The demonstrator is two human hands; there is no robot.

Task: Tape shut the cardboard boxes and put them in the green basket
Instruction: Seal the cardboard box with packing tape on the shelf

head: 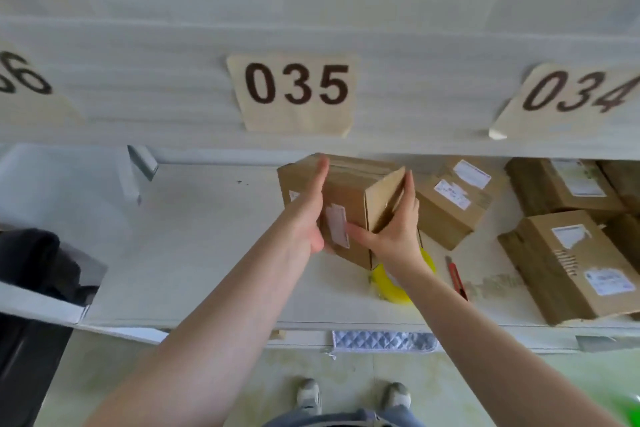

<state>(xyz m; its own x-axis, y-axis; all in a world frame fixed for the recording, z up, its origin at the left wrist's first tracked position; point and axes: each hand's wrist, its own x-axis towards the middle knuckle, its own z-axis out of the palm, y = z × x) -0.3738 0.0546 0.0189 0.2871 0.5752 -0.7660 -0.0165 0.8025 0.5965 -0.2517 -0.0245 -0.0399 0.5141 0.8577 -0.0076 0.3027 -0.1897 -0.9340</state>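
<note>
Head view: near the shelf's [207,274] front edge, your left hand [304,218] and right hand [398,229] clamp the small box [346,194] from either side. Press its raised flap [384,198] flat before reaching for the yellow tape [398,288]. More boxes [568,267] wait at the right end.

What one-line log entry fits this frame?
both hands hold brown cardboard box | end flap open | yellow tape roll on shelf | untaped
</note>
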